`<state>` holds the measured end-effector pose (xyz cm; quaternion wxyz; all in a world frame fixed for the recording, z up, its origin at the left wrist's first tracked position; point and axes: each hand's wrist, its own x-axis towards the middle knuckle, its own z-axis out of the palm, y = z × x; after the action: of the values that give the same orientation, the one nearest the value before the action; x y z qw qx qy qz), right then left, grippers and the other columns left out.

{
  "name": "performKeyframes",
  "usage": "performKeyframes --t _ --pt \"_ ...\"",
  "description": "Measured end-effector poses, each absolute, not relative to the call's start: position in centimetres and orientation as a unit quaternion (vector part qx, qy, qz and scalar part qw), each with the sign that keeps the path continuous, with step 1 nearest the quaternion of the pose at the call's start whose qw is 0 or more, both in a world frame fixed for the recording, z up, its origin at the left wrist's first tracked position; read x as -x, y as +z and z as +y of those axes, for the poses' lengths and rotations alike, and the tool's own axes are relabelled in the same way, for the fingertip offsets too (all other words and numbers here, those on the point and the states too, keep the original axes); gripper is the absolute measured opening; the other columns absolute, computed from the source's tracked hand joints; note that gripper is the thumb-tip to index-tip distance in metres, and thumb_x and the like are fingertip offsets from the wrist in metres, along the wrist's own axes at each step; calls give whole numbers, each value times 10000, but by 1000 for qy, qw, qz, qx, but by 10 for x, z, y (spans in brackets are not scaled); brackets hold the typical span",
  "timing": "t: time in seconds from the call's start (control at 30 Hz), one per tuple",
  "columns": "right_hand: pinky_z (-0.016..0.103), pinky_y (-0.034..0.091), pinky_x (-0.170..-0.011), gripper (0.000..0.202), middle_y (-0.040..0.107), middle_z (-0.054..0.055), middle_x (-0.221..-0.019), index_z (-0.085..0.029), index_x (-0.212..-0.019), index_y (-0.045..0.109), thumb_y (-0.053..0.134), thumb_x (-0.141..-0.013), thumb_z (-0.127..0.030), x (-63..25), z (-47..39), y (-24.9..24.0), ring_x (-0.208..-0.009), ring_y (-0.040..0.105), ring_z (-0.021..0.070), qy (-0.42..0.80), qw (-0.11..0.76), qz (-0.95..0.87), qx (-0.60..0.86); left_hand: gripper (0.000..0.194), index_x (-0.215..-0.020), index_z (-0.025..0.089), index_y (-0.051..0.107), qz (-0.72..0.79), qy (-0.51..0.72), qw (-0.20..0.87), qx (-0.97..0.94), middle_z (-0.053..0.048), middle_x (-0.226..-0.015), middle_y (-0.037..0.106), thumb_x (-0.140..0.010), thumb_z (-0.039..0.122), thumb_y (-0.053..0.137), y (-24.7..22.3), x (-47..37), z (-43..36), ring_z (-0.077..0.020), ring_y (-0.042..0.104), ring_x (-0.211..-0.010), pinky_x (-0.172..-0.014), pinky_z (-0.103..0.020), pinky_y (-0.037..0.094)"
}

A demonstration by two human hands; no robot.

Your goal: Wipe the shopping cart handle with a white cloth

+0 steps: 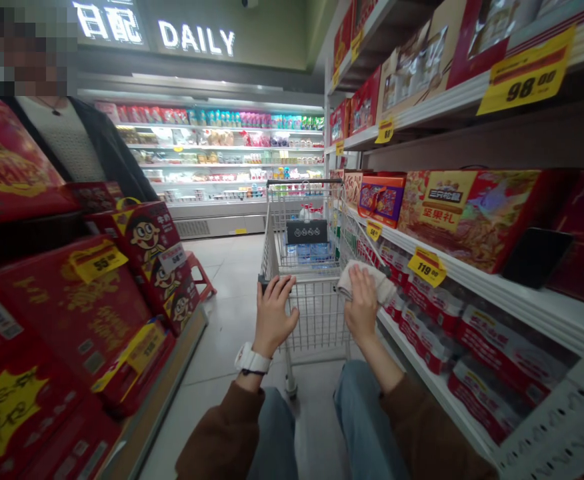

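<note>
A metal shopping cart stands right in front of me, its black-cornered near rim at my hands. My left hand rests at the rim's left corner with its fingers apart and nothing held in it. On the right corner, my right hand presses a folded pale cloth against the rim, fingers close together over it. A white watch is on my left wrist. Inside the cart, a dark panel hangs near the far end.
Shelves with red gift boxes and a black phone line the right side. Stacked red boxes and a person are at the left. A lit refrigerated display spans the back. A red stool stands beside the left stack.
</note>
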<state>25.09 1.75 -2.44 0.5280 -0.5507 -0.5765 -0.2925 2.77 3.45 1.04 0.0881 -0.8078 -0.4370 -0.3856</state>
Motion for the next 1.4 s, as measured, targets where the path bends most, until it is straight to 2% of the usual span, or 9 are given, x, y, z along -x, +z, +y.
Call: performKeyframes --t 0.23,0.43,0.6,0.77,0.9,1.1,1.3,1.4 --pt "489 300 -1213 889 453 98 -1532 -127 -1515 367 381 -648 66 -162 32 -19 -1489 282 232 -230 512 -670 485 686 -1432 198 454 -429 -344 67 833 -66 -1502 495 -750 140 503 18 -18 30 -278 355 -1440 -1238 -581 102" --pt "430 319 -1213 858 462 76 -1527 -123 -1514 378 381 -678 69 -154 30 -23 -1489 284 206 -253 480 -719 436 748 -1451 183 415 -418 -314 84 848 -56 -1502 500 -718 35 411 23 5 35 -187 372 -1445 -1248 -472 172" --pt "408 333 -1205 839 475 54 -1517 -161 -1524 370 346 -718 71 -171 30 -33 -1483 292 176 -274 450 -745 409 737 -1474 194 390 -453 -331 117 820 -62 -1556 424 -750 73 444 13 6 35 -237 307 -1480 -1244 -543 116" --pt "389 327 -1205 777 480 72 -1511 -129 -1479 444 357 -729 57 -181 29 -32 -1492 266 168 -283 432 -761 393 773 -1493 199 366 -464 -341 119 809 -79 -1557 421 -735 106 488 7 -2 33 -255 285 -1491 -1245 -541 124" --pt "385 330 -1201 767 483 62 -1510 -140 -1466 464 348 -732 51 -187 24 -35 -1491 269 163 -293 416 -765 394 808 -1529 199 302 -471 -341 125 804 -77 -1597 352 -747 120 491 1 -6 28 -258 235 -1511 -1246 -539 116" --pt "394 349 -1188 765 492 75 -1503 -127 -1449 483 355 -716 49 -193 22 -56 -1487 282 180 -304 405 -764 400 831 -1562 182 215 -488 -323 127 801 -98 -1647 199 -782 142 498 -34 -12 18 -293 150 -1529 -1230 -578 126" --pt "416 365 -1177 772 499 99 -1495 -109 -1455 470 367 -707 51 -193 16 -64 -1483 295 194 -288 389 -775 406 801 -1560 180 220 -500 -292 95 810 -101 -1638 224 -804 144 483 -78 -15 15 -289 165 -1526 -1227 -584 131" --pt "435 350 -1183 758 477 94 -1513 -137 -1463 467 356 -738 52 -190 16 -60 -1488 283 198 -284 389 -770 419 786 -1556 172 230 -512 -279 80 809 -98 -1624 269 -806 121 461 -96 -17 15 -289 190 -1520 -1226 -591 134"
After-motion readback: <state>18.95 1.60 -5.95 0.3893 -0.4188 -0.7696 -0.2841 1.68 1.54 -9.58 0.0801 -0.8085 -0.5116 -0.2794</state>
